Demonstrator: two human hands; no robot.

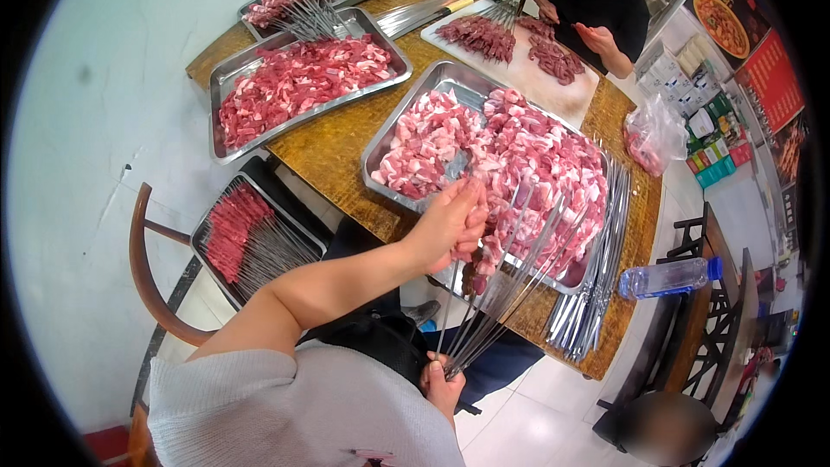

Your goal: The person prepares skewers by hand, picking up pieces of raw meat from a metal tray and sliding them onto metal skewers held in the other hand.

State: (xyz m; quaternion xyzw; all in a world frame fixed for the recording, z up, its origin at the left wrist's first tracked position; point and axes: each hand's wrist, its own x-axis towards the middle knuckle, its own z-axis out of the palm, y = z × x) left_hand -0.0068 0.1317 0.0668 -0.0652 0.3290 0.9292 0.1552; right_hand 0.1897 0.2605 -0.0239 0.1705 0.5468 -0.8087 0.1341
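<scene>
My left hand (462, 224) is closed around the upper end of a thin metal skewer (447, 305), over the near edge of a steel tray (389, 196). Its fingers hide whatever meat is inside them. Low in front of my body, my right hand (442, 381) grips the lower ends of several metal skewers (512, 279), which fan upward and to the right. Pieces of raw meat (487, 263) are threaded on a skewer just beside my left hand. Cut raw meat (545, 168) with pale fat fills most of the tray in two heaps.
Loose skewers (603, 266) lie along the tray's right side. A second meat tray (224, 154) stands at the left, and finished skewers (237, 233) rest in a lower tray. Across the wooden table (324, 172), a person (600, 6) works at a white cutting board (551, 100). A plastic bottle (671, 277) is at right.
</scene>
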